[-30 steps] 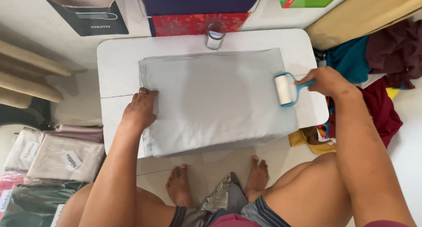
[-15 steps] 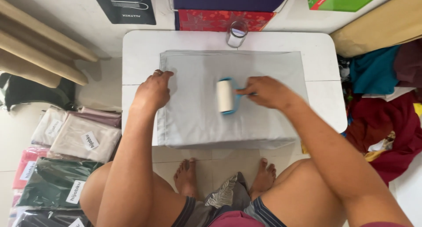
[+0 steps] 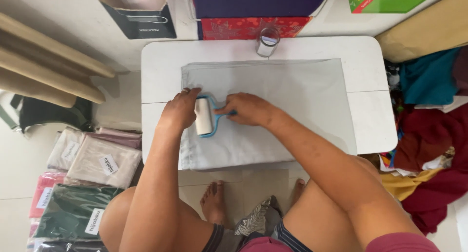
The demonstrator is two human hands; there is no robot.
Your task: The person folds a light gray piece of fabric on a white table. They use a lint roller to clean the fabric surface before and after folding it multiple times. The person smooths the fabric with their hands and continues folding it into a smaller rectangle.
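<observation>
My right hand (image 3: 246,109) has its fingers wrapped around the blue handle of the lint roller (image 3: 204,116), which sits on the grey folded cloth (image 3: 287,101) at centre frame, right beside my left hand (image 3: 179,109). That left one presses down with fingers spread, gripping nothing. Risk here: the roller is nearly touching my left fingers, so I might bump them, or drag the cloth into a wrinkle if my hold slips. The glass jar (image 3: 267,40) stands close to the cloth's top edge on the white table (image 3: 161,67). My right palm hides most of the handle.
</observation>
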